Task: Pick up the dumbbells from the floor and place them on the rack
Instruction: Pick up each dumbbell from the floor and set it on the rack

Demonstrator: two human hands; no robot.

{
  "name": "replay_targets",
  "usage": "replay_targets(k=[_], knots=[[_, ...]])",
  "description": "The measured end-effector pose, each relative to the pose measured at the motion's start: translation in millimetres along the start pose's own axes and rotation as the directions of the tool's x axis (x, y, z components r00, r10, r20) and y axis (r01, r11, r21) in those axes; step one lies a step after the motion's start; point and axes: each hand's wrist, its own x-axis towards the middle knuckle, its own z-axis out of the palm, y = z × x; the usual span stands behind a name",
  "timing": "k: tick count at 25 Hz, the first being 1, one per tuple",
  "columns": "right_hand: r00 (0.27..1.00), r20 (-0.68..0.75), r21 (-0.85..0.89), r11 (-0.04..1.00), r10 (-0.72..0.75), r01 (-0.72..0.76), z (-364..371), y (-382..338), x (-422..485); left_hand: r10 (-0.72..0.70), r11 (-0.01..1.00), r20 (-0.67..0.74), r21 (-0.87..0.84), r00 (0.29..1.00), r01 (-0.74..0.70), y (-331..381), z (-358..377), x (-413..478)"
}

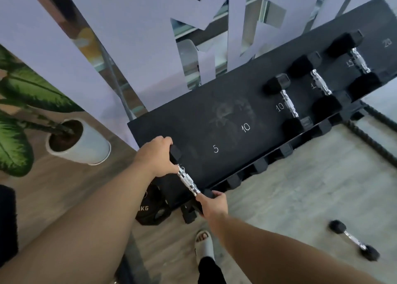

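A small dumbbell (187, 181) with a chrome handle and black hex heads lies at the left end of the black rack shelf (225, 120), beside a white "5" mark. My left hand (155, 155) grips its far head. My right hand (212, 202) grips its near head at the shelf's front edge. Three bigger dumbbells rest on the shelf's right part: one (289, 103) by a "10" mark, another (320, 84), and a third (359, 60). On the floor at the right lies another small dumbbell (353, 239).
A potted plant in a white pot (86, 146) stands left of the rack. A black weight plate (150, 208) leans under the shelf's left end. More black dumbbell heads (260, 165) line a lower shelf. My sandalled foot (204, 245) is below the rack.
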Motion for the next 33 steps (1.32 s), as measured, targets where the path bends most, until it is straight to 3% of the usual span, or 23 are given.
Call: replay_targets(k=[7,12,20,23,27,31,33], knots=[[0.984,-0.154,-0.017,0.995,0.094,-0.098,69,1,58,0.09,0.989,0.167,0.098,0.982,-0.108,-38,24,92],[0.923,-0.299,0.063,0.971,0.241,-0.233,88,-9,74,0.125,0.974,0.253,0.155,0.959,-0.168,-33,42,128],[0.89,-0.336,0.037,0.949,0.307,-0.314,95,-13,89,0.092,0.988,0.238,0.099,0.967,-0.118,-52,71,150],[0.895,-0.373,-0.057,0.957,0.243,-0.284,89,-12,80,0.089,0.992,0.208,0.074,0.974,-0.107,-62,71,143],[0.954,-0.301,-0.349,0.933,-0.02,-0.09,62,-33,67,0.149,0.976,0.197,0.128,0.969,-0.176,-65,59,127],[0.956,-0.167,-0.643,0.761,-0.243,0.081,-3,-73,51,0.219,0.941,0.217,0.213,0.951,-0.265,-39,18,119],[0.95,-0.133,-0.748,0.658,-0.282,0.091,-43,-98,38,0.25,0.923,0.246,0.231,0.937,-0.307,-13,-15,119]])
